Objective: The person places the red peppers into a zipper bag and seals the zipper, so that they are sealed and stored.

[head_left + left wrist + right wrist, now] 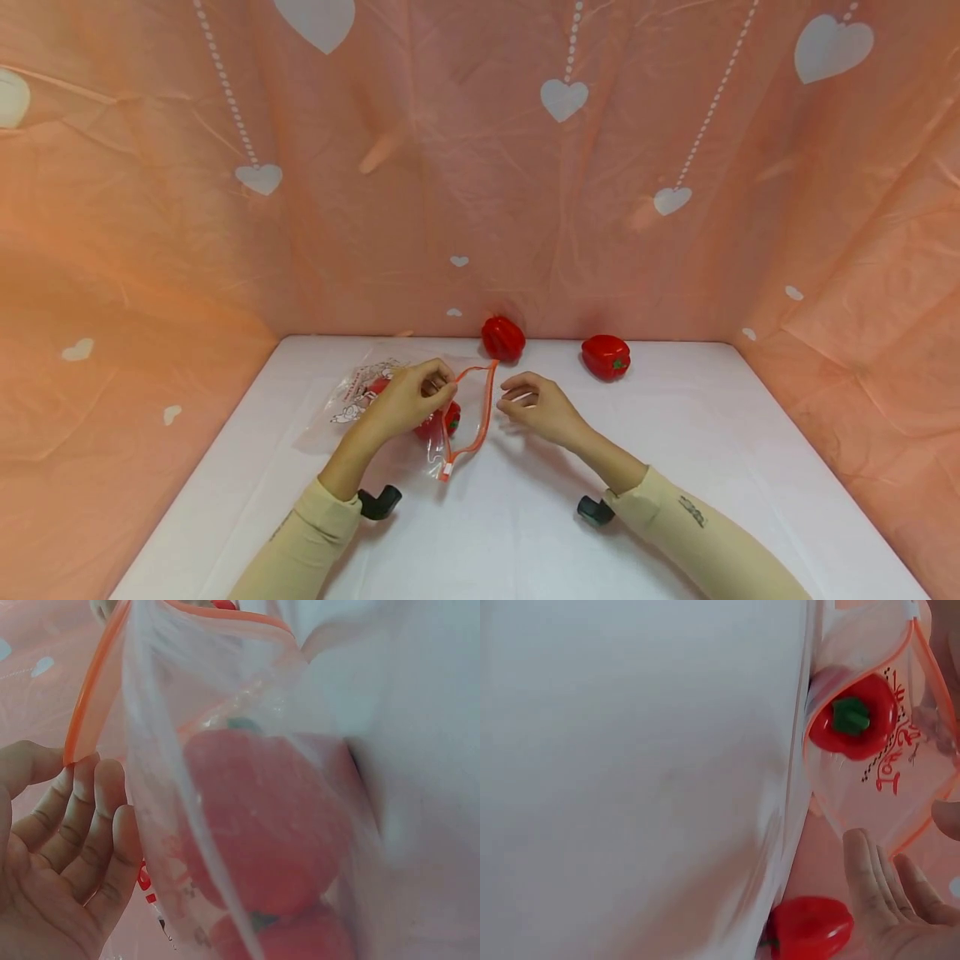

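1. Pink heart-print backdrop [150,250], walls all round.
2. White table [525,533].
3. Zip bag [420,408], left-centre, holding red peppers [262,825]; left hand [405,404] pinches its rim.
4. Right hand [543,408], loosely curled, holding nothing.
5. Two loose peppers [606,356] at the rear.

Zip bag [885,761], clear plastic with orange seal: red cursive lettering printed on the wall, beside a dotted line; too small and skewed to read in the right wrist view. In the head view the same print [358,396] shows as red and black marks only, illegible. Right sleeve [692,510]: small dark mark, unreadable. No other text, number or brand legible.
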The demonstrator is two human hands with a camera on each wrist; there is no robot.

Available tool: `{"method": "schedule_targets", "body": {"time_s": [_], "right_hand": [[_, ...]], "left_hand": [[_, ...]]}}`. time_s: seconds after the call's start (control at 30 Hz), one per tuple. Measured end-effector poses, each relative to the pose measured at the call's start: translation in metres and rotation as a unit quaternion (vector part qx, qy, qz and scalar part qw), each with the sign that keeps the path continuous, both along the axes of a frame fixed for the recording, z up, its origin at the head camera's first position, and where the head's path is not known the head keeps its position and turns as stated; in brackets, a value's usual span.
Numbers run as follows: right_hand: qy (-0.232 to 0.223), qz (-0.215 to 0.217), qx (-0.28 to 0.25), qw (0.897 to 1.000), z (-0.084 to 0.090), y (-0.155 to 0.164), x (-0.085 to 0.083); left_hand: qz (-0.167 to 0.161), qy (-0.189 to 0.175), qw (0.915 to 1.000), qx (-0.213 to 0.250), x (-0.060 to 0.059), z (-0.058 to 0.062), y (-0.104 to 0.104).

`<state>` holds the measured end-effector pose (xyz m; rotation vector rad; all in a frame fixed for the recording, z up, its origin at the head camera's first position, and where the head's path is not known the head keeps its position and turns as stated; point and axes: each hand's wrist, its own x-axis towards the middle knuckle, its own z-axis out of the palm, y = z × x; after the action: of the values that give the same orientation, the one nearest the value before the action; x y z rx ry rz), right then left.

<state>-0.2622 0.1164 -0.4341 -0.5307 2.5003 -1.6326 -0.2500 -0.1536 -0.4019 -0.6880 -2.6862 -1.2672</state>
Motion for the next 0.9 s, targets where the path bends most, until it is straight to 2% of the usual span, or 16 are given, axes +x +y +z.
{"method": "schedule_targets", "body": {"time_s": [0.27, 0.47, 0.9], "right_hand": [[0.023, -0.031, 0.029, 0.999, 0.002, 0.023, -0.002], [0.038, -0.059, 0.043, 0.997, 0.001, 0.04, -0.004], [0.092, -0.105, 0.075, 0.987, 0.002, 0.079, -0.011]], "left_hand": [[0.008, -0.017, 0.9998, -0.004, 0.002, 0.002, 0.001], [0.007, -0.016, 0.9998, -0.004, 0.002, 0.002, 0.0], [0.01, -0.02, 0.9997, 0.001, 0.004, 0.003, 0.001]]}}
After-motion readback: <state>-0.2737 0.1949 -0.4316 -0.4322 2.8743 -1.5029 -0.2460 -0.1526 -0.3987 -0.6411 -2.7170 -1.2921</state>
